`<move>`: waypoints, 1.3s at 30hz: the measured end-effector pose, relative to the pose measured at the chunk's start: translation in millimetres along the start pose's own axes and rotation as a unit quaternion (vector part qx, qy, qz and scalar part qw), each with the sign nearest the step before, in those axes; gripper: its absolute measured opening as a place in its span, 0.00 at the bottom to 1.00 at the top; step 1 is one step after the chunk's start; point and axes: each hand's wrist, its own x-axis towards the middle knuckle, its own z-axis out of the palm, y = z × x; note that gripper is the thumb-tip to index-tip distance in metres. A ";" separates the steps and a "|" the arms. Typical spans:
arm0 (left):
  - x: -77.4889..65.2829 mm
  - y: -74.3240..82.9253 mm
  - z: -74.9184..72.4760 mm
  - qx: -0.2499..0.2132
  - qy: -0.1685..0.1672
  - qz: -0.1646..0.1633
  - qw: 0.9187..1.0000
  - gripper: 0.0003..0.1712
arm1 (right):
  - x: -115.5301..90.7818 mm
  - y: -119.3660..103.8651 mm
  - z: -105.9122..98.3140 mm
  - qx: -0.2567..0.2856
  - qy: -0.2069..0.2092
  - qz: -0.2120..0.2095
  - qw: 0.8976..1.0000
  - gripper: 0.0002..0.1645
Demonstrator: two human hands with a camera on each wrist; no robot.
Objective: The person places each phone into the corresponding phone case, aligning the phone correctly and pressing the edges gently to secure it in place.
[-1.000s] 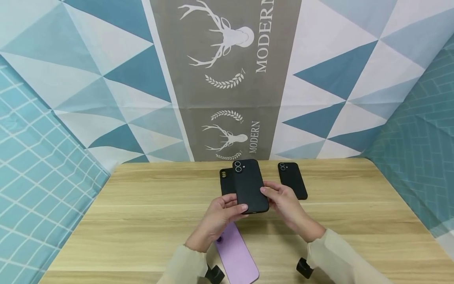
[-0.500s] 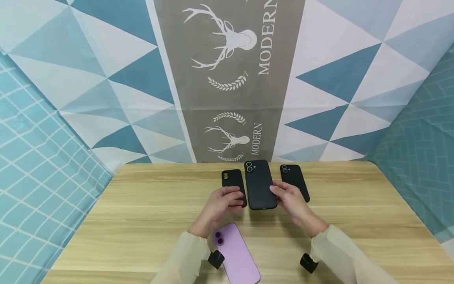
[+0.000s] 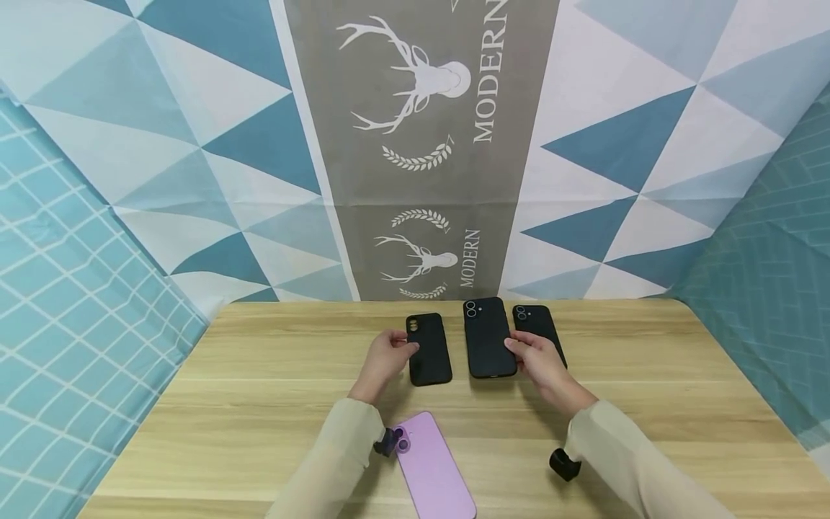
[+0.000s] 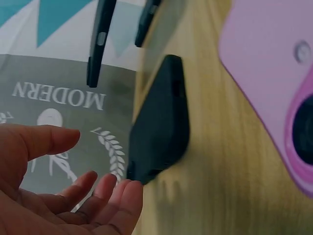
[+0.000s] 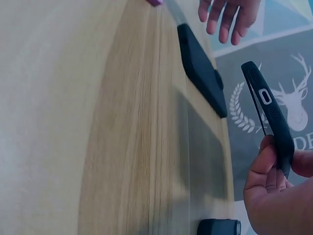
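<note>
My right hand (image 3: 541,367) pinches a black phone case (image 3: 488,339) by its right edge, thumb on its back and fingers behind. In the right wrist view the case (image 5: 269,105) is edge-on, raised over the table, with its port cutout showing. My left hand (image 3: 382,362) is beside the upper left edge of another black phone case (image 3: 430,353) lying on the table. The left wrist view shows that hand (image 4: 73,196) with thumb and fingers spread, nothing between them. A purple phone (image 3: 436,468) lies nearer, camera side up, partly under the left wrist's strap.
A third black phone case (image 3: 540,328) lies at the right, partly behind my right hand. The wooden table (image 3: 259,404) ends at a patterned cloth backdrop (image 3: 421,173). Blue cloth walls (image 3: 71,303) flank both sides.
My left hand has let go of the held case and moved left to the side of the left case. My right hand has carried its case to the right.
</note>
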 end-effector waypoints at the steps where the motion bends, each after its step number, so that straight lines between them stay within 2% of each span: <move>1: 0.5 -0.5 0.6 0.009 0.001 -0.001 1.000 0.23 | 1.9 0.8 -0.6 -0.002 -0.001 0.001 1.000 0.29; 7: 4.8 -2.7 4.3 0.029 0.000 -0.021 0.999 0.24 | 14.7 6.8 -0.9 -0.013 0.003 0.011 1.000 0.27; 19: 14.7 -6.6 10.2 0.028 0.000 -0.041 0.999 0.28 | 31.3 13.2 5.1 -0.034 0.004 0.030 0.999 0.28; 23: 22.4 -10.3 14.5 0.026 -0.001 -0.047 0.999 0.28 | 34.8 15.4 6.2 -0.055 0.014 0.037 0.998 0.27; 28: 36.7 -23.5 20.7 0.054 0.005 -0.030 0.998 0.34 | 35.2 16.4 8.4 -0.094 0.018 0.035 0.995 0.27; 30: 37.8 -22.0 21.3 0.060 0.003 -0.035 0.998 0.36 | 34.7 15.8 9.5 -0.106 0.027 0.033 0.993 0.26; 34: 30.5 -7.9 20.4 0.074 0.008 -0.050 0.996 0.37 | 32.5 13.3 12.2 -0.141 0.040 0.029 0.989 0.26; 35: 27.8 -3.2 20.4 0.068 0.009 -0.063 0.996 0.37 | 31.7 12.6 13.0 -0.154 0.040 0.029 0.987 0.26; 39: 23.5 5.6 24.8 0.113 0.030 -0.068 0.991 0.39 | 29.6 11.9 14.8 -0.230 0.041 0.016 0.972 0.27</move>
